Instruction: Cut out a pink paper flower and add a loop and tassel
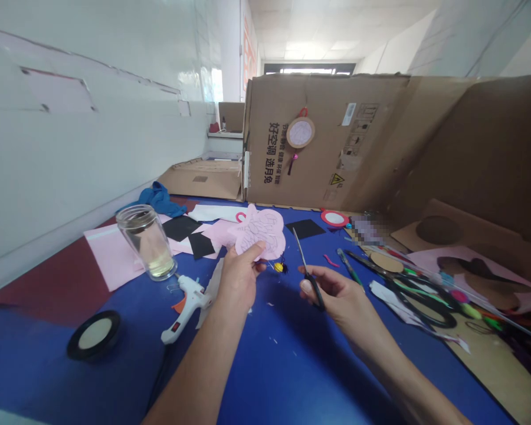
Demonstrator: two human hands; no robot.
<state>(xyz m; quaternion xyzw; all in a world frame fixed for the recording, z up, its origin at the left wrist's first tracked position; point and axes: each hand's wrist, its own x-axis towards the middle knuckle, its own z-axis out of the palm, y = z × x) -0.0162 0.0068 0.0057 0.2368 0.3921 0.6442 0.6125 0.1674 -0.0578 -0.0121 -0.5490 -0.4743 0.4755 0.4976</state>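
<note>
My left hand [243, 271] pinches a pink scalloped paper cutout [263, 230] with drawn lines on it, thumb on top. A small yellow bead with a dark tassel [278, 267] hangs at its lower edge, and a pinkish-red loop [241, 218] shows at its upper left. In my right hand [330, 289] is a pair of black-handled scissors [301, 251], blades pointing up and away and looking closed together. The scissors are apart from the cutout, to its right. Just beyond them lies a black paper square [306, 228].
A glass jar [148, 242] with pale liquid, a white glue gun [188, 304] and a black tape roll [94, 335] stand at left. Pink paper [112, 254] and a blue cloth [159, 199] lie behind. Large scissors [425, 304] and craft scraps crowd the right. A cardboard box [327, 171] closes the back.
</note>
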